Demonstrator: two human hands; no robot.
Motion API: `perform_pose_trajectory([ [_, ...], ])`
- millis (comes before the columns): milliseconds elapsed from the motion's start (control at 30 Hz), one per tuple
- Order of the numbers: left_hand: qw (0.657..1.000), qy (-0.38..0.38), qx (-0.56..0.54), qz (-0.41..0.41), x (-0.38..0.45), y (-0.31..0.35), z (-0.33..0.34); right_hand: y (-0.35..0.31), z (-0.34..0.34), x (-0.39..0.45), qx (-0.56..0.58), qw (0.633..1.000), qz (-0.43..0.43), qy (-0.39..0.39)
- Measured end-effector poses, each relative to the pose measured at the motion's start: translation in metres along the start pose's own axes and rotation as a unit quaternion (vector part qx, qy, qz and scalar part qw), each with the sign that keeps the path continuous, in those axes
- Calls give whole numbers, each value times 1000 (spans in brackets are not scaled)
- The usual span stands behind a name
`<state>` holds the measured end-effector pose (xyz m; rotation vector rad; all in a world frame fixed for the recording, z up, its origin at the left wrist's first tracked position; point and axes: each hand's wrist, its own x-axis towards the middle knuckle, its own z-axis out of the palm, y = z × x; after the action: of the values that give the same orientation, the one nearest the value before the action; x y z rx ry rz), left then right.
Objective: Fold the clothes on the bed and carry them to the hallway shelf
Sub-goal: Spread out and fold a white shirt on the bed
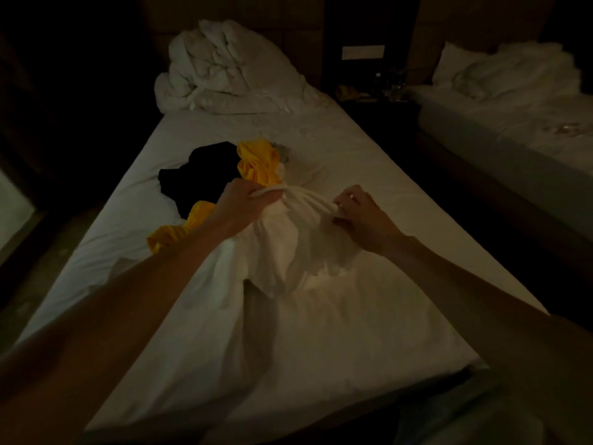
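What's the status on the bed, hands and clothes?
Left hand and right hand both grip the white garment, lifted and bunched, unfolded. Yellow garment and black garment heaped on the bed behind. Nothing blocking.

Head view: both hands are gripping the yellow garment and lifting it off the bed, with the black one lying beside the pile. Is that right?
Not quite. In the head view the left hand and right hand grip a white garment, not the yellow one. The yellow garment lies on the bed behind it, beside the black garment.
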<state>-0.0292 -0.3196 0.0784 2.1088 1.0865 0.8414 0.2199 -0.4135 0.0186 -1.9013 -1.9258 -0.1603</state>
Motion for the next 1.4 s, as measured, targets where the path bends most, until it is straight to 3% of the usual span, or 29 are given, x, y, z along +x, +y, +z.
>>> perform_pose_trajectory([
  [67, 990, -5, -122, -70, 3, 9, 0, -9, -1, 6, 46, 997, -3, 59],
  [133, 974, -7, -207, -89, 7, 16, 0, -32, -4, 8, 142, 987, 13, 74],
  [167, 967, -12, -238, -89, 9, 18, -1, -44, -6, 9, 216, 973, 43, 67],
  [233, 957, -42, -267, -100, 7, 20, 0, -62, -2, 11, 400, 904, 150, 18],
  [267, 964, -66, -236, -99, 4, 19, 3, -69, -1, 11, 440, 880, 177, -12],
  [367, 984, -163, -67, -20, -10, 1, 19, -80, 3, 15, 478, 859, 183, -17],
  [467, 974, -221, 33, 31, -23, -21, 34, -85, -9, 28, 436, 873, 217, -2],
  [633, 987, -157, 6, 38, -22, -44, 43, -82, -36, 40, 583, 763, 273, -54],
  [733, 977, -209, 47, 17, -15, -45, 40, -77, -50, 35, 629, 727, 258, -100],
  [833, 962, -268, 44, -3, -13, -39, 38, -70, -58, 31, 603, 752, 217, -155],
  [967, 929, -325, -149, -95, -14, -30, 38, -59, -68, 26, 495, 824, 131, -241],
  [1033, 917, -315, -211, -126, -14, -27, 42, -58, -66, 27, 438, 859, 97, -247],
  [1167, 973, -217, -55, -48, -5, -25, 43, -58, -54, 35, 430, 880, 93, -177],
  [1233, 991, -136, -2, 11, -4, -25, 36, -50, -46, 38, 331, 933, 75, -124],
  [1300, 997, -83, 2, 11, -1, -31, 26, -42, -40, 38, 224, 969, 54, -91],
  [1400, 990, -96, 106, 20, 4, -42, 9, -39, -33, 34, 152, 984, 38, -83],
])
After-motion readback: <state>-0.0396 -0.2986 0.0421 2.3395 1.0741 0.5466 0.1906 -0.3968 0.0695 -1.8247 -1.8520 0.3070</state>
